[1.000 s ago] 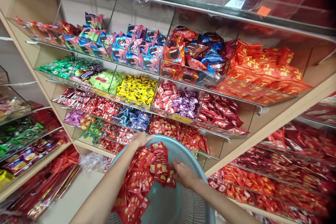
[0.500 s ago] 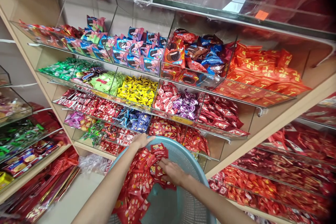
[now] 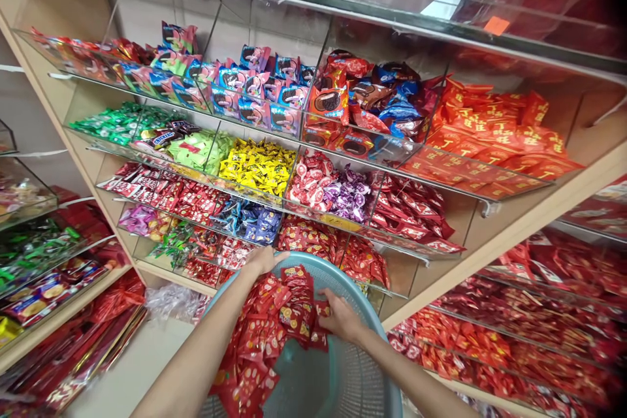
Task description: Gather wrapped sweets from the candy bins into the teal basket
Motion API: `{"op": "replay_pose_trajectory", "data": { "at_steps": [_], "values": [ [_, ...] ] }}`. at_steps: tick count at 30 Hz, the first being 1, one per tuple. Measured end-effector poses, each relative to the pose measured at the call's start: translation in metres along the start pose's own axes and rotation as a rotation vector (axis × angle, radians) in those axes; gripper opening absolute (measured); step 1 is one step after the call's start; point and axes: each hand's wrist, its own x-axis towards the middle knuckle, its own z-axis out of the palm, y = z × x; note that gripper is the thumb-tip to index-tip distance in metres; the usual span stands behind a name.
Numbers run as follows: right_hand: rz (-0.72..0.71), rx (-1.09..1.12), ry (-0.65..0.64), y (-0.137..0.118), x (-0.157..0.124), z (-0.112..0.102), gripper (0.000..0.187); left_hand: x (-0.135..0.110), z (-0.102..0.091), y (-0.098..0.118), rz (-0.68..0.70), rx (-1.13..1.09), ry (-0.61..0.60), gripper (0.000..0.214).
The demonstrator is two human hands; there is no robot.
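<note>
My left hand [image 3: 263, 261] is closed over the far rim of a blue-green plastic basket [image 3: 350, 277]. Small red candy packets [image 3: 259, 333] are heaped along the basket's left and far inside. To the right of that heap, my right hand [image 3: 340, 319] is inside the basket with thumb and fingers apart. Its fingertips are beside the edge of the red packets, and whether they touch one is hard to make out. The basket's bottom shows in the middle, and its near side is cut off by the frame.
Clear-fronted shelves ahead hold yellow candies [image 3: 257, 166], purple candies [image 3: 349, 192], blue-and-pink cookie packs [image 3: 284, 95] and orange packets [image 3: 494, 121]. A wooden shelf side [image 3: 490, 241] slopes down at right. More red packets [image 3: 529, 313] fill shelves beyond it. A crumpled plastic bag [image 3: 171, 302] lies at lower left.
My right hand has shifted right, off the red packets, and its fingers have spread. More packets show where it was. My left hand stays on the rim.
</note>
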Motion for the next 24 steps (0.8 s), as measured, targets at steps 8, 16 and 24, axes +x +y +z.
{"op": "replay_pose_trajectory", "data": {
  "at_steps": [8, 16, 24],
  "values": [
    [0.058, 0.005, -0.024, 0.024, 0.012, 0.015, 0.028, -0.001, -0.001, 0.002, -0.016, 0.000, 0.005, 0.078],
    [0.029, -0.333, 0.071, -0.019, -0.004, -0.013, 0.029, -0.002, -0.001, 0.002, 0.008, 0.010, 0.017, 0.083],
    [-0.177, -0.275, 0.018, -0.040, -0.011, 0.001, 0.017, -0.004, -0.005, 0.006, -0.008, 0.024, 0.004, 0.087]
  ]
}}
